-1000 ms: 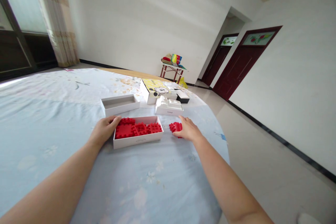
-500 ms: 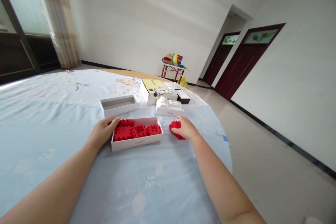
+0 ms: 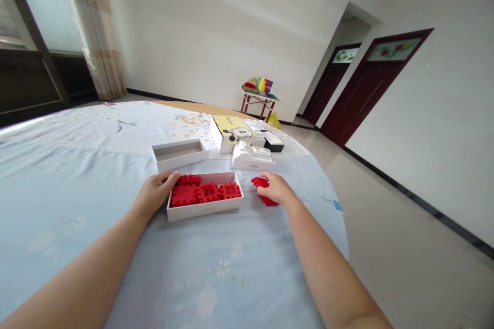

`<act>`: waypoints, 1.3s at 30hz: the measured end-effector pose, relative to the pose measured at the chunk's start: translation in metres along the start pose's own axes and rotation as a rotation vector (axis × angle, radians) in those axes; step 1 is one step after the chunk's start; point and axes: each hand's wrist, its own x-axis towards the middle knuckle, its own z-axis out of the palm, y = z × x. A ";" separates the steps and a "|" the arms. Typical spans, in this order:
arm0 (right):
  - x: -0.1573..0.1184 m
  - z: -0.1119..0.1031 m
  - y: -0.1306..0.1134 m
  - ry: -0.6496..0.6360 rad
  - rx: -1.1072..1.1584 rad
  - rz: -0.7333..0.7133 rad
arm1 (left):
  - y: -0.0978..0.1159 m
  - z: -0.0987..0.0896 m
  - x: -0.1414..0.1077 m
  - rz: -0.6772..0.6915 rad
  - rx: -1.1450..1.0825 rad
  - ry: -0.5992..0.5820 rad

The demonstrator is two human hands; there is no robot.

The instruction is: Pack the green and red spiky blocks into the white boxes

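A shallow white box [image 3: 204,209] with several red toothed plastic pieces [image 3: 184,195] in it stands on the cloth in front of me. My left hand [image 3: 156,191] grips the box's left end, thumb over the rim. To the right of the box, my right hand [image 3: 276,188] has its thumb and fingers closed on red toothed pieces [image 3: 270,201] at the tabletop. How many pieces are there cannot be made out, as the hand covers part of them.
Behind the box lie a shallow white lid [image 3: 180,154], a white box with moulded inserts [image 3: 252,163], a yellow-topped cartoon box [image 3: 227,128] and a black-and-white box [image 3: 273,142]. The round table's edge curves down the right side.
The whole view has shifted slightly, so things appear a little further right. The red pieces by my right hand look tilted a bit differently. My left hand keeps its grip on the box.
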 end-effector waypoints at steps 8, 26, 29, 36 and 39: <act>0.021 0.010 -0.001 -0.383 0.554 -0.033 | 0.000 0.000 0.000 -0.011 0.006 -0.008; 0.024 0.000 0.005 -0.219 0.485 -0.084 | -0.004 0.000 0.002 -0.025 -0.012 -0.008; 0.024 -0.001 0.004 -0.202 0.445 -0.097 | -0.007 0.000 0.003 -0.032 -0.006 -0.006; 0.015 -0.007 -0.006 -0.108 0.218 -0.135 | 0.001 -0.001 0.000 -0.037 -0.011 -0.003; 0.012 -0.007 -0.009 -0.074 0.093 -0.158 | 0.004 -0.002 -0.001 -0.026 -0.014 -0.006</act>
